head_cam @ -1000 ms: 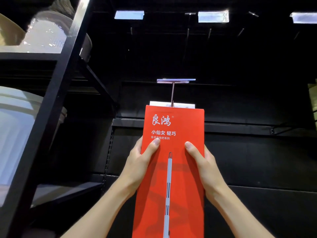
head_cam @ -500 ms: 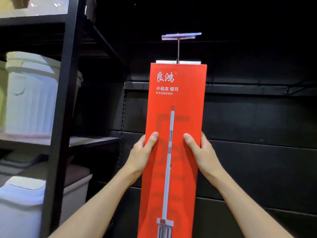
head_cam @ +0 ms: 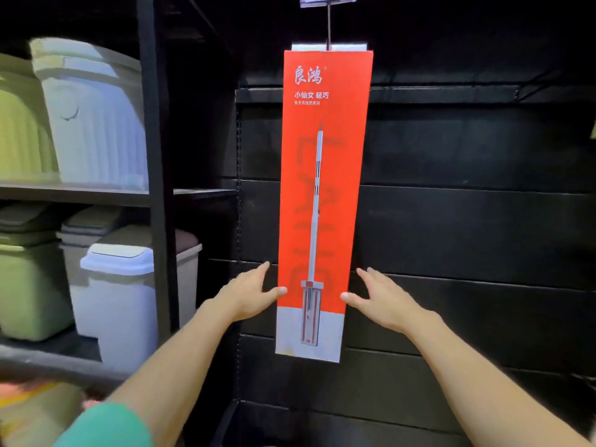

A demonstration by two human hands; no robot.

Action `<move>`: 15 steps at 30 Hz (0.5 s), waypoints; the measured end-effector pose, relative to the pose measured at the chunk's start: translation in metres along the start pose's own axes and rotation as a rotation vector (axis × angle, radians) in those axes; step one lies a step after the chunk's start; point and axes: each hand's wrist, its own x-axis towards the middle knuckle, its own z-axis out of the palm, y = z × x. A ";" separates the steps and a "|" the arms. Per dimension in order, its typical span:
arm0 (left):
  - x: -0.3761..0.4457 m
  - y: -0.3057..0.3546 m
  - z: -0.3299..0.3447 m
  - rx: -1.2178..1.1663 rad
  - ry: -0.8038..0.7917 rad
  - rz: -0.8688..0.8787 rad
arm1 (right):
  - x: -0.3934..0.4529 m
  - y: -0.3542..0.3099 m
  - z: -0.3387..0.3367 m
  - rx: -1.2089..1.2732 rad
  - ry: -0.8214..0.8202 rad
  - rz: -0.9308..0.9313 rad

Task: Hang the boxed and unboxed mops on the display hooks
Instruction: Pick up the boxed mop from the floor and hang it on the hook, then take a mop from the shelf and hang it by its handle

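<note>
A long red boxed mop (head_cam: 324, 175) with a printed mop picture and white lettering hangs upright from a display hook (head_cam: 329, 24) against the black slat wall. Its white tab sits on the hook's rod under a clear price tag holder. My left hand (head_cam: 250, 293) is at the box's lower left edge, fingers spread, thumb tip just touching the edge. At the lower right edge my right hand (head_cam: 383, 298) is spread too, its thumb at the edge. Neither hand grips the box.
A black shelf rack (head_cam: 156, 175) stands to the left, holding green and white lidded plastic bins (head_cam: 93, 114) on two levels. Black slat wall panels (head_cam: 467, 221) fill the right side. Something yellow and blurred lies at the bottom left.
Both hands slid down the box from its upper part to its lower end and let go, fingers now spread. The view dropped lower; the box hangs by itself.
</note>
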 end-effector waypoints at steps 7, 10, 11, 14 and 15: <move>-0.110 -0.051 0.051 0.445 -0.202 0.057 | -0.108 -0.014 0.063 -0.270 -0.167 0.072; -0.166 -0.070 0.069 0.517 -0.250 0.083 | -0.160 -0.029 0.091 -0.342 -0.232 0.085; -0.183 -0.075 0.075 0.529 -0.260 0.088 | -0.178 -0.033 0.099 -0.356 -0.249 0.091; -0.233 -0.084 0.091 0.533 -0.316 0.097 | -0.229 -0.046 0.114 -0.391 -0.295 0.109; -0.248 -0.084 0.095 0.530 -0.330 0.102 | -0.245 -0.048 0.117 -0.393 -0.310 0.122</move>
